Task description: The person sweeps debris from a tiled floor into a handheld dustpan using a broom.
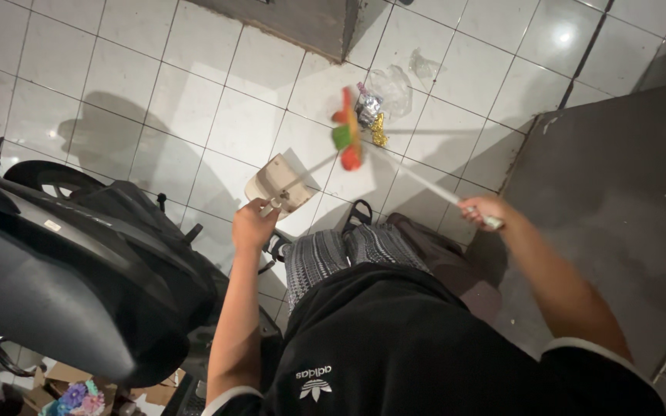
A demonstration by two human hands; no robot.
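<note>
My left hand (254, 225) grips the handle of a beige dustpan (280, 183), held tilted just above the white tiled floor (156, 100). My right hand (486, 211) is closed on the white stick of a broom whose red, green and orange head (347, 129) is blurred next to a small heap of litter: crumpled silver and gold foil (371, 115) and clear plastic wrappers (396, 85). The dustpan sits left of and nearer to me than the broom head. My patterned shorts and black shirt fill the lower middle.
A black motor scooter (63, 262) stands close at my left. A grey cement slab (618, 200) lies to the right, a dark grey block (302, 23) at the top. Cardboard and coloured bits (79, 393) lie at the lower left.
</note>
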